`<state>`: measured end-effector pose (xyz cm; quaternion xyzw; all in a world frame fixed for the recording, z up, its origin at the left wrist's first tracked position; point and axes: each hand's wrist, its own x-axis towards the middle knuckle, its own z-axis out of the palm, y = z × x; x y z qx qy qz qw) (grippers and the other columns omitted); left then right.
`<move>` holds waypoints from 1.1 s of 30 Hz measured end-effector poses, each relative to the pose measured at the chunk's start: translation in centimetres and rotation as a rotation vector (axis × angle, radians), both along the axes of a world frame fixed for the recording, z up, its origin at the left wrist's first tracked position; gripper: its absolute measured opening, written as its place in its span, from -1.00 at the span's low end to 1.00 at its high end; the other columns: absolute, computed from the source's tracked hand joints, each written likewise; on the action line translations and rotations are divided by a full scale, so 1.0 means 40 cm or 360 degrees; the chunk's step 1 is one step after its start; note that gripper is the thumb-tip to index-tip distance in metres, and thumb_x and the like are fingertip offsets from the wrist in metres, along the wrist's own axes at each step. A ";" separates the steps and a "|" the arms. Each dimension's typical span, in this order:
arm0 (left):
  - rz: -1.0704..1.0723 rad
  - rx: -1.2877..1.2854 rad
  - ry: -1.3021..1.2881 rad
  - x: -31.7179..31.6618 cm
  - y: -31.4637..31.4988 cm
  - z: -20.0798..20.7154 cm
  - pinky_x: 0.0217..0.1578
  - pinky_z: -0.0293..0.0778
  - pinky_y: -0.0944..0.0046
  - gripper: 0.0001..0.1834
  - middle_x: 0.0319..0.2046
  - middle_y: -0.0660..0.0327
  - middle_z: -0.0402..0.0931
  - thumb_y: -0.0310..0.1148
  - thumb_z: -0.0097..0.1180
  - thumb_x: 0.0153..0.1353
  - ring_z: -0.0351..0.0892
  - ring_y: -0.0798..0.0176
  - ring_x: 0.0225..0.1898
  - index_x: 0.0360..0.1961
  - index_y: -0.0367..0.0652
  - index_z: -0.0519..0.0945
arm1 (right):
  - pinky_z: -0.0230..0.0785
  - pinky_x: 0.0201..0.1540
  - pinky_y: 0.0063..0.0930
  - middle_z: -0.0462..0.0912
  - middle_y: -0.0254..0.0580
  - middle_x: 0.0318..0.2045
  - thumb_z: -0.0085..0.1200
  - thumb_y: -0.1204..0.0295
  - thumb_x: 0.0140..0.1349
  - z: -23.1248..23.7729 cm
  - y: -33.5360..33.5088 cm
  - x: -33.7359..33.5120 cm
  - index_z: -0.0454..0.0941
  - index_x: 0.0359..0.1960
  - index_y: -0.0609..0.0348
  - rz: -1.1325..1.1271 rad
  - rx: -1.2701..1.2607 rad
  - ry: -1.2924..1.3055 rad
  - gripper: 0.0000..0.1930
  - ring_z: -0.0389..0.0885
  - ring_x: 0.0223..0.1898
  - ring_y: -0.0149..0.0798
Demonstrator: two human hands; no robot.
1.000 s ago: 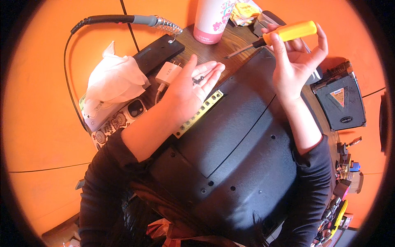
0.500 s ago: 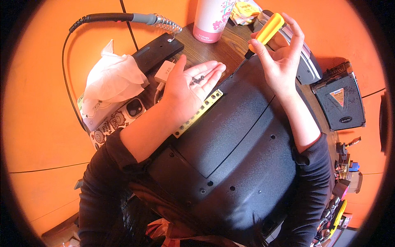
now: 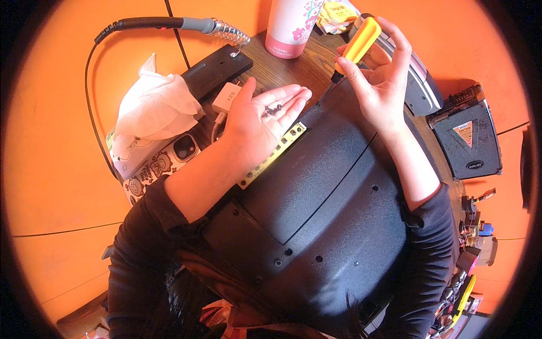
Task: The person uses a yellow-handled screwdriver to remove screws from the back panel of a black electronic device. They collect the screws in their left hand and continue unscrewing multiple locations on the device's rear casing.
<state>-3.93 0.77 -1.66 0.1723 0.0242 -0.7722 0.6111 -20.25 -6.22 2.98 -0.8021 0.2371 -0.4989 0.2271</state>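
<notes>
Several small dark screws (image 3: pixel 273 109) rest on the fingers of my left hand (image 3: pixel 257 121), which is palm up with its fingers together. My right hand (image 3: pixel 383 85) pinches the yellow handle of a screwdriver (image 3: pixel 361 46). Its shaft slants down and left to the far edge of a large black plastic casing (image 3: pixel 333 186), close to my left fingertips. Exactly where the tip sits is hard to see. Along the casing's left edge, partly under my left hand, runs a yellowish strip with dark square openings (image 3: pixel 276 151).
At the back left, a soldering iron (image 3: pixel 197 25) sits in its coil holder. Tissues (image 3: pixel 155 104), a phone (image 3: pixel 164 161) and a white charger (image 3: pixel 227 97) lie left of my left hand. Behind stands a pink-and-white cup (image 3: pixel 291 28); a small speaker (image 3: pixel 467 135) is at right.
My right hand has shifted a little left and the screwdriver's handle has tipped slightly with it. My left hand with the screws stays nearly still.
</notes>
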 end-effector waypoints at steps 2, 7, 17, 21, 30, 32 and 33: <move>-0.0004 -0.0006 -0.0021 -0.001 0.000 0.000 0.16 0.14 0.22 -0.34 0.01 -0.26 0.15 -0.09 -0.44 0.28 0.18 -0.04 0.11 -0.02 -0.69 0.13 | 0.40 -0.12 -0.43 0.43 0.08 -0.19 0.02 0.68 0.03 0.003 -0.001 0.000 -0.09 0.12 0.08 0.0031 0.0050 0.0010 -0.33 0.49 -0.15 -0.20; -0.0005 -0.0019 -0.0043 -0.003 0.000 0.000 0.16 0.14 0.22 -0.32 -0.02 -0.26 0.19 -0.06 -0.46 0.27 0.20 -0.04 0.09 -0.04 -0.69 0.14 | 0.38 -0.10 -0.41 0.42 0.09 -0.16 0.00 0.67 0.05 0.015 0.003 -0.003 -0.10 0.12 0.08 0.0152 0.0125 0.0054 -0.35 0.47 -0.11 -0.20; 0.0000 0.0008 -0.0028 -0.002 0.001 0.001 0.16 0.14 0.22 -0.35 0.02 -0.25 0.16 -0.10 -0.42 0.28 0.17 -0.04 0.11 -0.01 -0.69 0.14 | 0.38 -0.11 -0.39 0.40 0.09 -0.13 -0.07 0.68 0.08 0.022 0.009 0.006 -0.12 0.09 0.06 -0.0002 -0.0057 0.0121 -0.40 0.44 -0.08 -0.19; 0.0000 -0.0001 0.0008 0.000 0.000 -0.001 0.16 0.14 0.22 -0.35 0.03 -0.25 0.15 -0.11 -0.43 0.28 0.17 -0.04 0.11 -0.01 -0.69 0.13 | 0.40 -0.14 -0.41 0.42 0.04 -0.21 -0.05 0.68 0.07 0.034 0.007 -0.013 -0.11 0.08 0.05 0.0107 0.0092 0.0163 -0.39 0.47 -0.14 -0.22; -0.0003 -0.0005 -0.0023 -0.002 0.002 0.001 0.16 0.14 0.22 -0.35 0.02 -0.25 0.16 -0.11 -0.42 0.28 0.17 -0.04 0.11 -0.01 -0.68 0.13 | 0.42 -0.17 -0.47 0.42 0.01 -0.25 -0.03 0.67 0.05 0.019 0.019 0.000 -0.10 0.07 0.05 -0.0093 -0.0055 0.0179 -0.39 0.50 -0.21 -0.27; 0.0000 -0.0011 -0.0040 -0.003 0.001 0.000 0.15 0.15 0.21 -0.34 0.00 -0.26 0.18 -0.09 -0.45 0.27 0.19 -0.05 0.10 -0.03 -0.69 0.14 | 0.42 -0.16 -0.46 0.42 0.02 -0.23 -0.03 0.66 0.06 0.021 0.022 0.002 -0.10 0.07 0.05 -0.0099 -0.0023 0.0187 -0.39 0.49 -0.19 -0.26; 0.0003 -0.0021 -0.0058 -0.004 0.000 0.000 0.15 0.16 0.19 -0.32 -0.02 -0.26 0.19 -0.08 -0.48 0.27 0.20 -0.06 0.08 -0.04 -0.70 0.14 | 0.42 -0.16 -0.46 0.42 0.02 -0.22 -0.03 0.66 0.06 0.022 0.024 0.005 -0.10 0.07 0.05 -0.0096 -0.0053 0.0203 -0.39 0.49 -0.18 -0.25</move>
